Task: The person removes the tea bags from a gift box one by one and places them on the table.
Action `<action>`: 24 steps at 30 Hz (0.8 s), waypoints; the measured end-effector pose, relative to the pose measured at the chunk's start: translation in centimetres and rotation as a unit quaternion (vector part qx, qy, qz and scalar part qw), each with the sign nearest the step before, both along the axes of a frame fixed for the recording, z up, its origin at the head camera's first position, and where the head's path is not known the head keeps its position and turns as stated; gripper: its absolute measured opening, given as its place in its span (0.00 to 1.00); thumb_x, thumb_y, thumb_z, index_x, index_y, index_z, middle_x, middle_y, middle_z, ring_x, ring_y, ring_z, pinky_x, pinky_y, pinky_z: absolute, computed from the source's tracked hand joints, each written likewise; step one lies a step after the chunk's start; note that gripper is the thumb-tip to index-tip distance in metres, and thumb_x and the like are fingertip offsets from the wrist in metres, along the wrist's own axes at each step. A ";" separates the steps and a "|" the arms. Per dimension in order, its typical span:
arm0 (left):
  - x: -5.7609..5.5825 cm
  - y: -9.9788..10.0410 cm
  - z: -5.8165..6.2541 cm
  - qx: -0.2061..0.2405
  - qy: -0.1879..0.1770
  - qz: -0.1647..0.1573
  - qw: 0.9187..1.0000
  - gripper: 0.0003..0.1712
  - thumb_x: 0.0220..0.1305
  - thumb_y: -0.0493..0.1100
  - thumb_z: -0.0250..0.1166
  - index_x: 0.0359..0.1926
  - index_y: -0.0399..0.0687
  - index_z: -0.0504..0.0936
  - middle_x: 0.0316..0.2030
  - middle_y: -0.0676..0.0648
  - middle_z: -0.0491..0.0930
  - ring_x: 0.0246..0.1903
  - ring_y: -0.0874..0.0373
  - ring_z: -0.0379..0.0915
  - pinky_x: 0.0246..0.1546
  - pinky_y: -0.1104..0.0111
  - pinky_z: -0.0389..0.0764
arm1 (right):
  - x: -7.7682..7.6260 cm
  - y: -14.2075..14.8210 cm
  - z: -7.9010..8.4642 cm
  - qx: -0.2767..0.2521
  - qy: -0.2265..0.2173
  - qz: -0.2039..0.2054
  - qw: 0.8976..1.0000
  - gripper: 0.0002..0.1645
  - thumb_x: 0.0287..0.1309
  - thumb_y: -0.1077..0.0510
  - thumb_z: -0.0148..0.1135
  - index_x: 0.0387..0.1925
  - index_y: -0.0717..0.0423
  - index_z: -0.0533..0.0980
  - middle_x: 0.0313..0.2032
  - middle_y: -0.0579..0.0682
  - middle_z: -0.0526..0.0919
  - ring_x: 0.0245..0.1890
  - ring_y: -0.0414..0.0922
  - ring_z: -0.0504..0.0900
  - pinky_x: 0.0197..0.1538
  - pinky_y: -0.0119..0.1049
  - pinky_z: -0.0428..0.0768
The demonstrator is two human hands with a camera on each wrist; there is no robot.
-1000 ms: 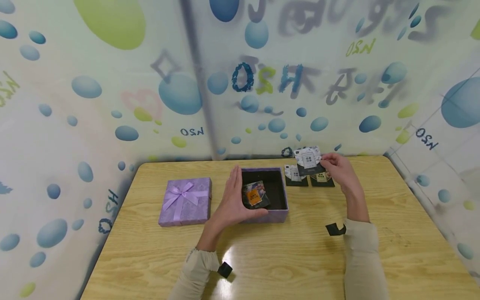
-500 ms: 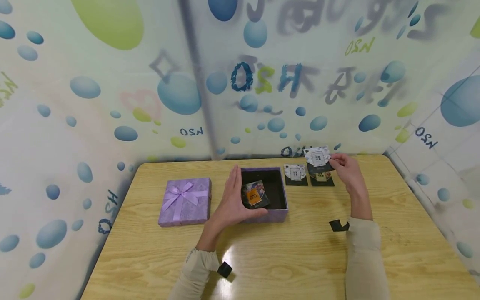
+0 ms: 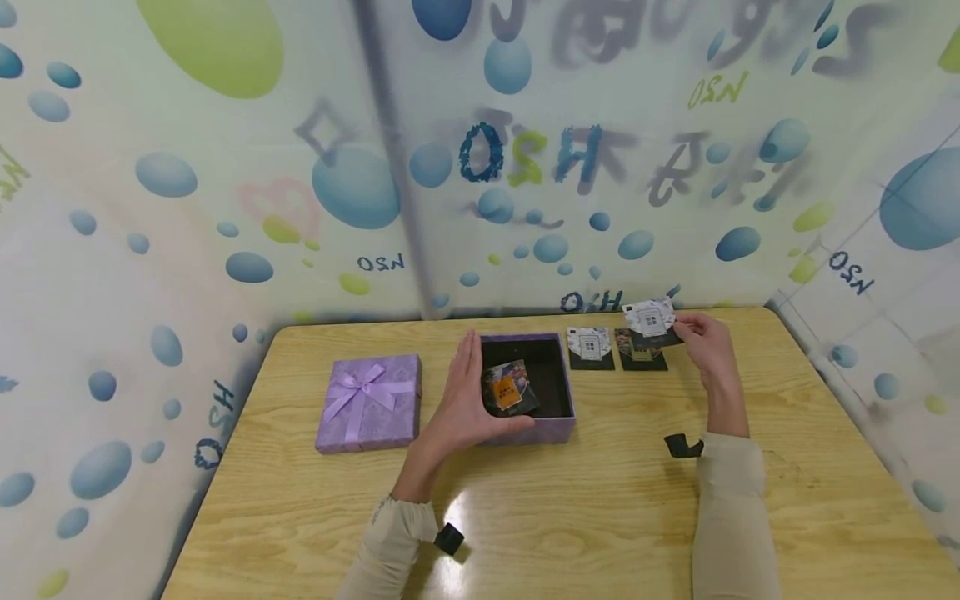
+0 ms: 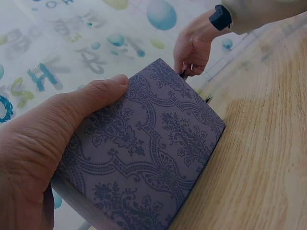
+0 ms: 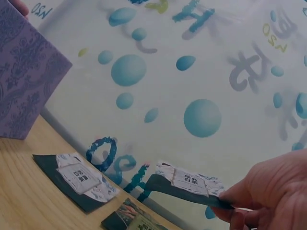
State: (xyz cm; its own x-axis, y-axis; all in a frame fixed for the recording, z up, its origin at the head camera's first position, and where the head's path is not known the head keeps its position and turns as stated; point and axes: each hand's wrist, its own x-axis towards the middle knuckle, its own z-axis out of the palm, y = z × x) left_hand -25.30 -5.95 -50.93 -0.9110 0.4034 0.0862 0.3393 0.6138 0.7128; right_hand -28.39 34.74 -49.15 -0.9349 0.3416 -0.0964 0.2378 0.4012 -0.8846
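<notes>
My right hand [image 3: 711,352] pinches the right edge of a flat square packet [image 3: 651,321], black below with a white patterned top and label. It hovers over a dark packet [image 3: 651,363] with a food picture, partly covering it. Left of that lies a matching white-and-black packet [image 3: 590,347]. My left hand [image 3: 459,407] rests against the near left corner of an open purple box [image 3: 551,432], fingers straight along the left wall. Its thumb lies along the front wall in the left wrist view. Inside the box sits a packet with an orange label [image 3: 510,390].
A purple lid [image 3: 401,421] with a ribbon bow stands left of the box. All of this is on a wooden table [image 3: 600,517], with a patterned curtain-like wall [image 3: 480,275] right behind its far edge.
My right hand has carried the white-and-black packet to the right and slightly lower, from between the two table packets to over the right one. The left hand and box have stayed put.
</notes>
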 end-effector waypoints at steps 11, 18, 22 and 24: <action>0.0 -0.1 0.1 0.000 -0.001 0.001 1.000 0.88 0.41 0.78 0.78 0.81 0.69 0.19 0.81 0.63 0.17 0.82 0.55 0.18 0.79 0.44 0.37 | 0.1 1.5 -1.5 -0.003 -0.018 -0.045 0.999 0.27 0.81 0.54 0.49 0.67 0.71 0.72 0.47 0.51 0.74 0.41 0.40 0.69 0.41 0.30 0.70; 0.0 0.0 0.1 -0.004 0.004 -0.006 1.000 0.88 0.41 0.80 0.77 0.81 0.67 0.19 0.81 0.62 0.16 0.83 0.49 0.21 0.79 0.43 0.38 | 0.2 2.9 -2.4 -0.015 -0.031 -0.085 0.996 0.28 0.81 0.53 0.48 0.69 0.69 0.72 0.49 0.50 0.73 0.42 0.39 0.68 0.41 0.28 0.69; 0.0 0.0 0.2 0.000 0.003 -0.007 1.000 0.88 0.41 0.81 0.76 0.81 0.67 0.19 0.81 0.61 0.17 0.83 0.49 0.21 0.79 0.42 0.38 | 0.4 3.3 -2.8 -0.015 -0.024 -0.103 0.994 0.28 0.80 0.54 0.50 0.69 0.69 0.73 0.46 0.48 0.74 0.39 0.36 0.69 0.39 0.26 0.71; 0.0 -0.1 0.2 0.001 0.003 -0.007 1.000 0.88 0.41 0.82 0.75 0.81 0.66 0.19 0.81 0.61 0.17 0.83 0.49 0.21 0.79 0.42 0.38 | 0.4 3.4 -3.0 -0.011 -0.020 -0.113 0.993 0.27 0.80 0.55 0.50 0.68 0.69 0.73 0.44 0.46 0.74 0.37 0.35 0.70 0.38 0.25 0.71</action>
